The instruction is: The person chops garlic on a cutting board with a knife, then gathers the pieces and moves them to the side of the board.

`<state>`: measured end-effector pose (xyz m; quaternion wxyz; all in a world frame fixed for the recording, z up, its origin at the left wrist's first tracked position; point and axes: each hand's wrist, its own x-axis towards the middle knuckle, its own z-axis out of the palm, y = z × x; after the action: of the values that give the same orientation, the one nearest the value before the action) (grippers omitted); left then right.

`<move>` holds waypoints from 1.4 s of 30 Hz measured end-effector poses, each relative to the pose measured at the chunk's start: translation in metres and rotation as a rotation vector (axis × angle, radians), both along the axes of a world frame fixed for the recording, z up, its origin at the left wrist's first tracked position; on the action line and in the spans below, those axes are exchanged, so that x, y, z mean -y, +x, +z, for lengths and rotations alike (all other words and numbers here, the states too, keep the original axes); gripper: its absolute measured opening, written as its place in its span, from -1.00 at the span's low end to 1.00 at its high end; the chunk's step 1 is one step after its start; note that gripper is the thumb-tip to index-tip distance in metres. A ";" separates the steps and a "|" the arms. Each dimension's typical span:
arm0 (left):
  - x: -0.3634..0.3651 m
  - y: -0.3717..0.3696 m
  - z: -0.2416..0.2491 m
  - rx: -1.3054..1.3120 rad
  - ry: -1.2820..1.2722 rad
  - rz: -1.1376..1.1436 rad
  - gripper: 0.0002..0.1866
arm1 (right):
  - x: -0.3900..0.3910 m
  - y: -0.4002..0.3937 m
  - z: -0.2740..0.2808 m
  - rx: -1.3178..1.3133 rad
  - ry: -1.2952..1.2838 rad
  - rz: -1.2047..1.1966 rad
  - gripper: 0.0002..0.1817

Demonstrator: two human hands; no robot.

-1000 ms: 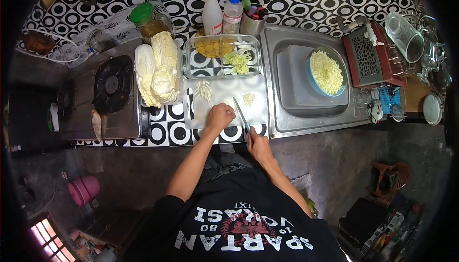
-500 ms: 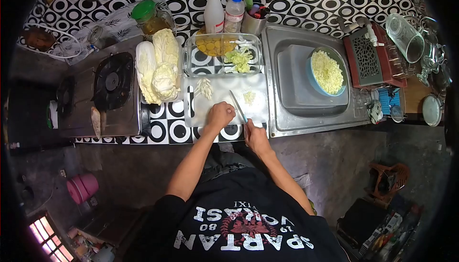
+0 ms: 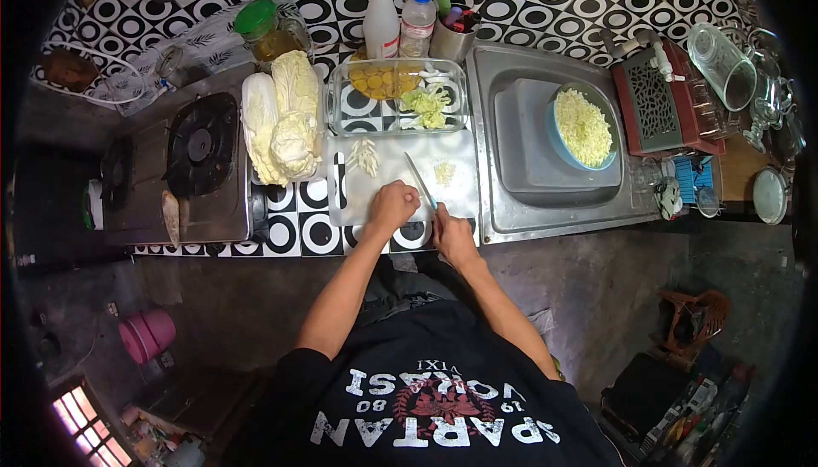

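My right hand (image 3: 454, 237) is closed around the light-blue handle of a knife (image 3: 421, 181), whose blade points away from me over a translucent white cutting board (image 3: 460, 201). Close to the blade's left side, my left hand (image 3: 394, 204) rests on the board with its fingers curled. Whatever those fingers hold is too small or hidden to make out. A small heap of finely chopped pale vegetable (image 3: 444, 174) lies right of the blade. Pale vegetable strips (image 3: 365, 158) are spread on the board's upper left.
Behind the board sits a divided glass dish (image 3: 336, 122) with leafy pieces in its right compartment. Chinese cabbages (image 3: 294, 122) lie to the left, beside a stove (image 3: 217, 224). On the right, a sink (image 3: 511, 224) holds a blue bowl (image 3: 558, 147) of chopped vegetable. Bottles (image 3: 382, 24) stand behind.
My right hand and the knife have shifted slightly left, bringing the blade nearer my left hand. My left hand and the vegetable piles look the same.
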<state>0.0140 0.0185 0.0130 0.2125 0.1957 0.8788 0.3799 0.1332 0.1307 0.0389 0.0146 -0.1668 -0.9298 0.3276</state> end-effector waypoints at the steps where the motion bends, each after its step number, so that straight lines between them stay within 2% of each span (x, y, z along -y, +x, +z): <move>1: 0.001 0.000 -0.001 0.001 -0.001 0.004 -0.89 | -0.001 0.001 0.004 0.015 -0.025 0.008 -0.71; 6: 0.001 0.001 0.000 0.024 0.022 0.027 -0.88 | 0.005 0.015 0.007 0.071 -0.053 0.024 -0.75; 11: 0.001 0.000 -0.010 0.024 -0.005 0.020 -0.87 | 0.010 0.010 -0.020 -0.079 -0.036 -0.021 -0.74; 14: 0.001 -0.001 -0.006 0.015 -0.006 0.004 -0.87 | 0.007 -0.003 -0.026 -0.076 0.015 -0.012 -0.75; 20: 0.002 -0.001 -0.004 0.013 0.002 0.000 -0.88 | 0.007 -0.002 -0.001 0.020 -0.040 0.012 -0.80; 24: 0.002 -0.001 -0.004 -0.014 -0.005 -0.019 -0.88 | 0.012 0.009 -0.007 0.053 -0.042 0.003 -0.72; 27: 0.002 0.000 -0.007 0.048 0.033 0.026 -0.88 | 0.013 0.009 -0.021 -0.036 -0.032 -0.014 -0.71; 29: 0.003 0.001 -0.006 0.021 0.046 0.003 -0.89 | 0.012 -0.001 -0.025 -0.116 0.006 -0.021 -0.81; 38: 0.006 0.001 -0.005 0.057 0.048 0.012 -0.92 | 0.012 0.002 -0.004 -0.008 -0.049 -0.015 -0.82; 42: 0.006 0.001 -0.004 0.024 0.057 -0.004 -0.92 | 0.018 0.006 -0.019 -0.033 -0.055 -0.022 -0.73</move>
<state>0.0147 0.0124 0.0088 0.2183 0.1987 0.8646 0.4066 0.1393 0.1131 0.0196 0.0291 -0.1720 -0.9183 0.3555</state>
